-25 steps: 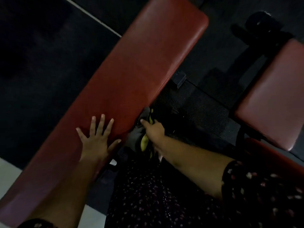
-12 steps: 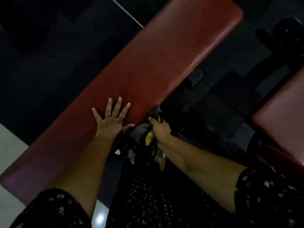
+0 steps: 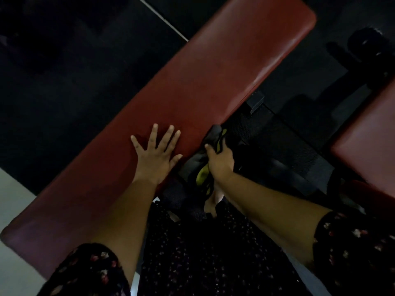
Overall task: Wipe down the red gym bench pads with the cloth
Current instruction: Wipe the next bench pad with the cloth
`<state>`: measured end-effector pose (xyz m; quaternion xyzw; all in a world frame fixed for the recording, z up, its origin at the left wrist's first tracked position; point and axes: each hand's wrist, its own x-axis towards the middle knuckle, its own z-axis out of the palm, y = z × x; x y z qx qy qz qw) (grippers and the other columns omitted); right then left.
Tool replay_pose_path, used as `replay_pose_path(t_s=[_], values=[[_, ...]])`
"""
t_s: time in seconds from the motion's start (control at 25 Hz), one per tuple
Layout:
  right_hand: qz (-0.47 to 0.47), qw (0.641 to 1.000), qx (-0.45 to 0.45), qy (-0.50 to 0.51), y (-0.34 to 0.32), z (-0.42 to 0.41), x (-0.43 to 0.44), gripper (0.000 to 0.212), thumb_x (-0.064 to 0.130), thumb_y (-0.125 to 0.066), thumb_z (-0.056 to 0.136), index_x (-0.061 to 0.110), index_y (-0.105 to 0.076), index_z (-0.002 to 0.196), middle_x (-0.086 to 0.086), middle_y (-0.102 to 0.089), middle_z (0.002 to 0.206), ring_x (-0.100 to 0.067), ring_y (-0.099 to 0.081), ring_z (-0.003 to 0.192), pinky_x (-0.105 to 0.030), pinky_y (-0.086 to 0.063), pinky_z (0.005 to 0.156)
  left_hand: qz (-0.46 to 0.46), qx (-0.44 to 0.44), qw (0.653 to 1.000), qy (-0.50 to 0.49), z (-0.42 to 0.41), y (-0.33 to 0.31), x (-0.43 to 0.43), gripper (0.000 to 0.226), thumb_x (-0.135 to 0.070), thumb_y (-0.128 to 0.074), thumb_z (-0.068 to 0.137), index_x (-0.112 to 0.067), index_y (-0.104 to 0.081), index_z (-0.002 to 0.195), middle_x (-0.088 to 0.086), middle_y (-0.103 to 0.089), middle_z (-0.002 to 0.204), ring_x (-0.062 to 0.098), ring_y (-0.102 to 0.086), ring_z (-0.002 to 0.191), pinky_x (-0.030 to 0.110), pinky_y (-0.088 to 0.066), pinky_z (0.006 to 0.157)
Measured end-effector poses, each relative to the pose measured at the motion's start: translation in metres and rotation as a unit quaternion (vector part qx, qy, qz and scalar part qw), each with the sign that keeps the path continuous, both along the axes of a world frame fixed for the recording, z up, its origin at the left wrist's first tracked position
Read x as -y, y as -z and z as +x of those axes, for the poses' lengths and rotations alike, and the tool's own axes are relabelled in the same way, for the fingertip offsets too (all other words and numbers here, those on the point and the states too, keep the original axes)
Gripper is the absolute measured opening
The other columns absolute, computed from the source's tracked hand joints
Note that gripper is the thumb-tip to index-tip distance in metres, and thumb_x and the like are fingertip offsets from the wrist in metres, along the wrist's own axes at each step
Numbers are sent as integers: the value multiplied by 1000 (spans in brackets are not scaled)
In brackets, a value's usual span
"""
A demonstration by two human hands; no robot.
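A long red bench pad runs diagonally from the lower left to the upper right. My left hand lies flat on its top near the right edge, fingers spread. My right hand grips a bunched grey and yellow-green cloth against the pad's right side edge, just below the top surface. Part of the cloth hangs down under my hand.
A second red pad sits at the right edge. Black frame parts and a round black piece lie at the upper right on dark floor mats. A pale floor strip shows at the lower left.
My left hand stays spread flat on the pad and my right hand keeps the cloth at the pad's side edge. The view has shifted, so the bench sits further right in frame.
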<state>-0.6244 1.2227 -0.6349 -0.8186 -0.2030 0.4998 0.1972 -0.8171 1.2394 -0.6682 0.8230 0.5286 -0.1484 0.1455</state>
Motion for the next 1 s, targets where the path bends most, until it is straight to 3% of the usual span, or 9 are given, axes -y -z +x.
replay_pose_path(t_s=[0.08,0.16,0.32,0.4,0.52,0.64,0.8,0.92,1.0], values=[[-25,994,23,-108,-3,-23,26,69,42,-54,96,23,-21,154,-5,-36,151,-27,-47,129,-27,-40,96,64,54,996,25,-9,7,15,58,-49,-21,103,-32,-3,156,-5,4,164,24,-9,149,70,-14,110],[-50,980,52,-184,-3,-38,41,70,44,-50,97,23,-18,155,-5,-29,153,-30,-45,130,-35,-41,101,85,80,993,10,-22,13,38,57,-46,-24,103,-30,-14,156,-2,-11,163,25,-16,149,64,-15,113],[-28,997,36,-58,4,-48,37,69,45,-52,96,27,-21,154,-3,-34,152,-29,-45,131,-36,-43,102,119,100,988,1,-49,20,82,57,-50,-9,104,-29,-6,157,-1,-4,165,27,-14,149,61,-8,116],[-24,998,42,-37,1,-63,41,70,46,-50,97,26,-17,155,-3,-30,154,-28,-42,134,-36,-42,104,116,100,988,25,-64,20,90,61,-47,-21,102,-29,1,157,-2,5,165,28,-11,149,61,-5,116],[-61,990,82,-101,-12,-97,66,68,46,-44,100,23,-12,156,-3,-24,157,-25,-32,140,-24,-24,103,124,81,988,42,-89,19,101,84,-30,-51,87,-30,-5,156,-1,-1,164,28,-9,149,64,-11,115],[-83,975,64,-195,-23,-127,103,66,43,-42,101,21,-12,156,-2,-22,158,-21,-34,138,-20,-25,93,154,91,984,24,-119,20,122,58,-45,-33,102,-34,-14,155,-1,-13,161,26,-17,148,62,-17,115],[-71,971,63,-218,-18,-126,112,63,35,-49,100,18,-21,155,-5,-30,154,-23,-35,137,-16,-24,91,154,91,984,6,-156,22,147,55,-52,-28,102,-34,-22,153,0,-17,161,27,-20,147,62,-20,114],[-36,988,85,-125,0,-123,112,65,39,-54,96,25,-26,153,-4,-40,147,-27,-43,132,-27,-37,102,150,87,984,-24,-175,20,161,58,-54,-32,100,-35,-22,153,0,-18,161,27,-22,147,60,-19,115],[-33,970,134,-198,-1,-137,126,67,44,-52,96,24,-24,154,-4,-37,148,-28,-41,133,-34,-35,106,127,79,983,-103,-184,15,173,60,-56,-30,98,-36,-19,154,1,-17,162,28,-19,148,56,-10,118]])
